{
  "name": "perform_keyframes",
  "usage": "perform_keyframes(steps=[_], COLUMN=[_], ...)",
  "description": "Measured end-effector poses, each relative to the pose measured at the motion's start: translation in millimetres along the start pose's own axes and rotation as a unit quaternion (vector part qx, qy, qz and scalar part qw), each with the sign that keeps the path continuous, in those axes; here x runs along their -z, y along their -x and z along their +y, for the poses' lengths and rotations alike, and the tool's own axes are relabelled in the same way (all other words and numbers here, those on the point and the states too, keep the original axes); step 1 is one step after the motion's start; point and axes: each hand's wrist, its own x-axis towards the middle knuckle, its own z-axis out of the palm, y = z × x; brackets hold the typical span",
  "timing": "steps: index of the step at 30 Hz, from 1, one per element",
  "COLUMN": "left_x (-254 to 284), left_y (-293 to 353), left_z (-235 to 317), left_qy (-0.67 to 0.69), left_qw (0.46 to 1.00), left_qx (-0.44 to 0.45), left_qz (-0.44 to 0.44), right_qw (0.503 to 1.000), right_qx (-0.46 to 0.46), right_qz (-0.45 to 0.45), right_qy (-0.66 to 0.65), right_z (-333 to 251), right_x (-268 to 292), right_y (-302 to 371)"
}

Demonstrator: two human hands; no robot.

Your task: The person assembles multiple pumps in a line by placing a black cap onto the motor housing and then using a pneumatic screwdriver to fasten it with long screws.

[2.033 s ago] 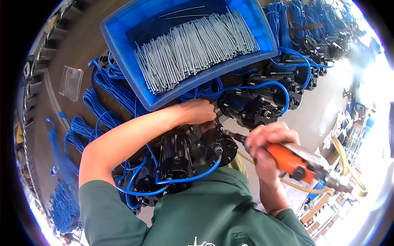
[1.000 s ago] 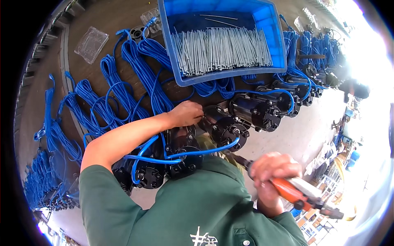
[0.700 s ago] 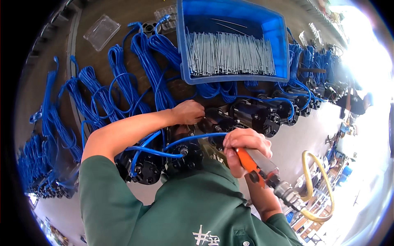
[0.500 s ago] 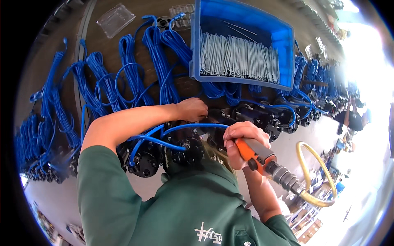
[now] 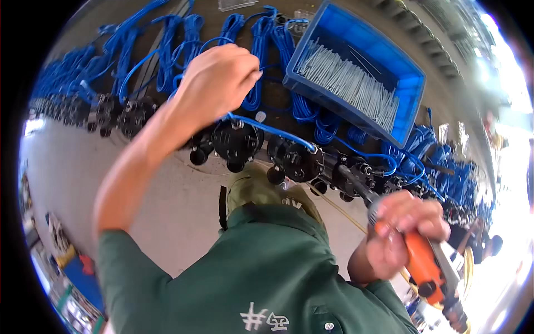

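left hand (image 5: 214, 83) pinched shut on blue tube (image 5: 267, 127), which runs to a black valve (image 5: 295, 161) at the bench's near edge. right hand (image 5: 403, 234) clamped on orange driver (image 5: 425, 264), tip at the next valve. tube judged light, springy, kink-prone; best held near its fitting.

My left hand (image 5: 217, 83) raised over bench (image 5: 111, 167), fingers pinched on blue tube (image 5: 267, 128) running down to black round unit (image 5: 295, 161). Second black unit (image 5: 236, 142) just beside it, more in row to left and right. My right hand (image 5: 403, 234) wrapped round orange-handled power driver (image 5: 425, 267), bit tip (image 5: 356, 183) against black unit further right. Blue bin (image 5: 409, 83) of grey metal pins (image 5: 347, 83) behind row. Coils of blue tubing (image 5: 183, 33) along bench back. Green shirt (image 5: 267, 267) below.
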Motion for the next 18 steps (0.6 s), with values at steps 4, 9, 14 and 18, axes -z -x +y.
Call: perform_keyframes(steps=[4, 9, 14, 18], left_x=[-45, -196, -288, -293], left_y=[113, 137, 115, 109], left_z=[130, 227, 226, 235], left_qy=[0.177, 0.802, 0.846, 0.836], left_qw=[0.873, 0.179, 0.006, -0.006], left_qx=[0.168, 0.518, 0.417, 0.411], left_qz=[0.423, 0.238, 0.333, 0.362], right_qw=[0.996, 0.978, 0.973, 0.973], right_qx=[-0.042, -0.175, -0.184, -0.187], right_qz=[0.001, -0.03, -0.092, -0.112], right_qy=[-0.081, -0.11, -0.106, -0.069], right_z=[-11, 12, 27, 24], right_x=[36, 42, 43, 39], right_y=[31, 61, 72, 74])
